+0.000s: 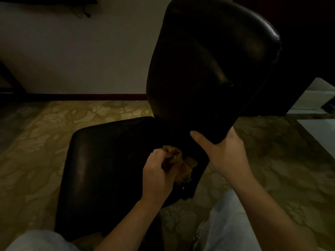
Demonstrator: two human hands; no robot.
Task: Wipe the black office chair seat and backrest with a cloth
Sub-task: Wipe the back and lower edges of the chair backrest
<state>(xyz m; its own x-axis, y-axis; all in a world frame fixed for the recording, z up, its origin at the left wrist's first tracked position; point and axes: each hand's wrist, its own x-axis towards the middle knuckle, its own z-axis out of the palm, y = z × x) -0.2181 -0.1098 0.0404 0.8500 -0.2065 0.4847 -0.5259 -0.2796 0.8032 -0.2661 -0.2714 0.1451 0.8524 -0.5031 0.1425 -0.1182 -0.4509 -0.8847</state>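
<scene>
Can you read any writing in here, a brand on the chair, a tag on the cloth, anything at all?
None can be read.
The black backrest, gripped by the right hand, and the seat show no brand or label.
The cloth in the left hand shows no tag.
The carpet bears only a leaf pattern.
The picture is dim, so small marks could be lost.

Your black chair seat (pixel 108 160) lies flat and glossy at lower centre. Its backrest (pixel 208 60) leans toward the upper right. The crumpled yellowish cloth (pixel 179 162), bunched in your left hand (pixel 157 176), rests on the seat's right side.
</scene>
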